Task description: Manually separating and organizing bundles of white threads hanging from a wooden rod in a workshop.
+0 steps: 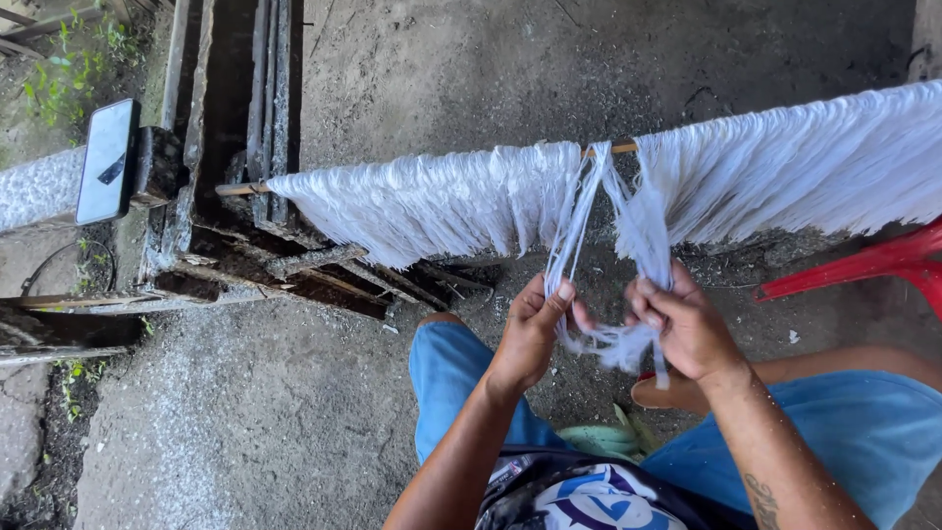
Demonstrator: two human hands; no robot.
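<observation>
Hanging over rough grey concrete floor, white fibre strands drape a thin rod across mid-frame, left hand and right hand fingers pinching one limp, frayed bundle

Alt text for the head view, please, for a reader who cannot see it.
Seen from above, the left hand and right hand grip white fibre strands hanging from a wooden pole draped with white fibre. A phone rests on weathered timber at left.

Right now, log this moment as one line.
left hand: grips white fibre strands | right hand: grips same strands | strands hang from wooden pole | phone on ledge
</observation>
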